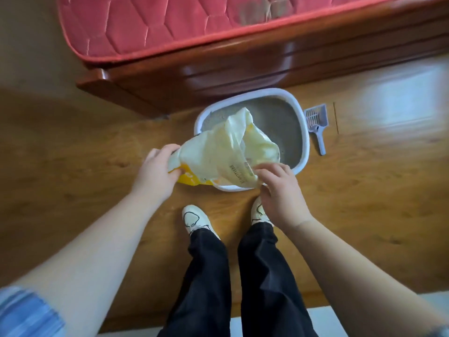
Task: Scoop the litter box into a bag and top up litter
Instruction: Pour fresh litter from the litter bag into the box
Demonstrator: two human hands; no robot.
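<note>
Left hand (158, 170) and right hand (279, 188) each grip the crumpled pale-yellow plastic litter bag (226, 152), tilted over the white-rimmed litter box (300, 117) holding grey litter (274, 117).

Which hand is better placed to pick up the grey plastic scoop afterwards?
Probably the right hand: the grey plastic scoop lies right of the white litter box. The left hand is farther.

Crinkled plastic litter bag (218, 152); glossy wood floor (73, 166).
</note>
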